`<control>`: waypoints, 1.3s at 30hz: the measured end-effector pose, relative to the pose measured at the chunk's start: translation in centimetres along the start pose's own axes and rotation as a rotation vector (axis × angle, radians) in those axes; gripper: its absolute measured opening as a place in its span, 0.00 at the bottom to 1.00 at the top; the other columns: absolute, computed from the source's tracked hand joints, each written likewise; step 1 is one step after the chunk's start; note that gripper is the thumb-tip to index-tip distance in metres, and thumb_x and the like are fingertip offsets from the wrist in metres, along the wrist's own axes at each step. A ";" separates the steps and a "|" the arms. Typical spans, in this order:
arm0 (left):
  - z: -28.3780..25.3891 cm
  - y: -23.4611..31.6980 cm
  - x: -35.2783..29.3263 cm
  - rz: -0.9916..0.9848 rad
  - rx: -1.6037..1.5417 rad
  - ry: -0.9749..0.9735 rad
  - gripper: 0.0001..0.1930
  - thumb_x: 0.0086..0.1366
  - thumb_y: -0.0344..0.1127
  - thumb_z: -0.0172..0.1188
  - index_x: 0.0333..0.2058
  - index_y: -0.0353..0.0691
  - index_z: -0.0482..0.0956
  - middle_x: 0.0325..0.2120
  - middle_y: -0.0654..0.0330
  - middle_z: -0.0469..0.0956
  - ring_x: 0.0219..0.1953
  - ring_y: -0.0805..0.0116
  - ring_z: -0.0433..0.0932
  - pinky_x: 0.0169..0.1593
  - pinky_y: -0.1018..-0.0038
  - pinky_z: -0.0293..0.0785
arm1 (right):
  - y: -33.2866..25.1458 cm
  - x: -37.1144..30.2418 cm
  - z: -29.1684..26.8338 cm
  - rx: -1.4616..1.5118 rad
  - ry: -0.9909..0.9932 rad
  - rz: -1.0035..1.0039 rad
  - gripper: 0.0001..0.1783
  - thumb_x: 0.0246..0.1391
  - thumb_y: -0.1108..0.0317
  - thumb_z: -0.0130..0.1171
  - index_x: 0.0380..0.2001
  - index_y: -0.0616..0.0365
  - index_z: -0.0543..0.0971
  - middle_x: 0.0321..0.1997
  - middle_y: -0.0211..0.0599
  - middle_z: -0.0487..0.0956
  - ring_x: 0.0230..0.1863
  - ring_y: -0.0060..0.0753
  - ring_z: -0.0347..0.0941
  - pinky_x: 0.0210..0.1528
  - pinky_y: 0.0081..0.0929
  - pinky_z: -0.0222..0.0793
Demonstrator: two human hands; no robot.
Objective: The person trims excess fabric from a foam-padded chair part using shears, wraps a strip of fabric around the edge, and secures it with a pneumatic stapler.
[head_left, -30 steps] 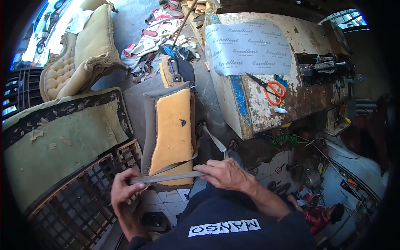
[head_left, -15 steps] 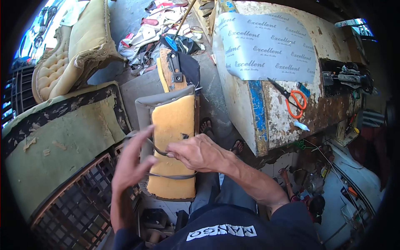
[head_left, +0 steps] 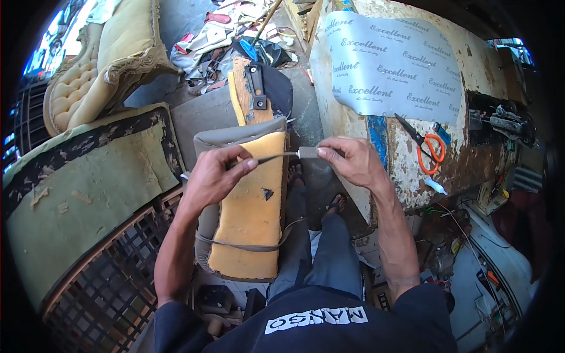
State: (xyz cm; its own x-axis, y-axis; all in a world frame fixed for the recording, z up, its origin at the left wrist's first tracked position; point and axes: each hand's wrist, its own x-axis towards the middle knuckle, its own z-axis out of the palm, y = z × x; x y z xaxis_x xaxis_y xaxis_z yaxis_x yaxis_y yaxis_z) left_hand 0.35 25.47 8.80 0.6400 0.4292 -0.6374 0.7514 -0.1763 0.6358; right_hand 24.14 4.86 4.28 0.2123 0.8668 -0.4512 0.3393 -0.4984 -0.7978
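Note:
A long yellow foam pad [head_left: 250,206] with a grey cover folded over its edges [head_left: 235,135] lies in front of me. Above its upper half, a narrow grey strap [head_left: 273,157] is stretched between my hands. My left hand [head_left: 213,175] pinches it between thumb and fingers over the foam. Past the pad's right edge, my right hand [head_left: 355,163] grips the strap's wider, flat end. Around the lower part of the pad runs another length of grey strap [head_left: 247,247], trailing off to the right. A small dark patch [head_left: 268,193] shows on the foam.
Orange-handled scissors [head_left: 432,154], a small white tube [head_left: 435,186] and a grey printed sheet [head_left: 400,76] lie on the worn workbench [head_left: 406,176]. At left are a green panel [head_left: 94,176] and a carved, cream sofa [head_left: 126,47]. Scraps [head_left: 212,44] cover the far floor.
My right hand has moved up and right, away from the foam, drawing the strap's end out. My left hand has come up and now pinches the strap.

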 end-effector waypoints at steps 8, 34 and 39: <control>2.3 4.1 6.4 0.114 0.148 0.107 0.14 0.67 0.45 0.66 0.40 0.40 0.88 0.24 0.44 0.82 0.28 0.47 0.83 0.36 0.58 0.76 | 3.1 6.3 5.8 0.062 0.339 -0.433 0.23 0.62 0.56 0.66 0.56 0.55 0.82 0.54 0.45 0.82 0.60 0.45 0.76 0.63 0.41 0.69; 4.6 3.3 8.3 -0.012 0.247 0.405 0.15 0.68 0.46 0.66 0.41 0.40 0.87 0.22 0.53 0.83 0.23 0.65 0.80 0.33 0.67 0.75 | 4.7 10.0 11.3 0.894 0.190 0.008 0.15 0.69 0.61 0.61 0.49 0.61 0.84 0.38 0.21 0.82 0.39 0.13 0.73 0.45 0.18 0.70; 5.4 3.2 8.1 0.012 0.301 0.445 0.14 0.67 0.45 0.67 0.41 0.41 0.88 0.26 0.52 0.84 0.27 0.60 0.82 0.35 0.66 0.75 | 4.2 9.1 14.0 0.945 0.336 -0.020 0.15 0.69 0.62 0.61 0.50 0.62 0.83 0.42 0.26 0.84 0.45 0.17 0.75 0.51 0.20 0.71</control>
State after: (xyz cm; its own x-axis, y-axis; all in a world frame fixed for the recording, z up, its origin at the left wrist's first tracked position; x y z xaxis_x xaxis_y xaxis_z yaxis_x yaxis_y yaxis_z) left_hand 8.81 23.54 3.35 0.5681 0.7483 -0.3426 0.7990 -0.4017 0.4475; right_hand 14.66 10.92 -8.77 0.5119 0.7527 -0.4141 -0.4906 -0.1396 -0.8601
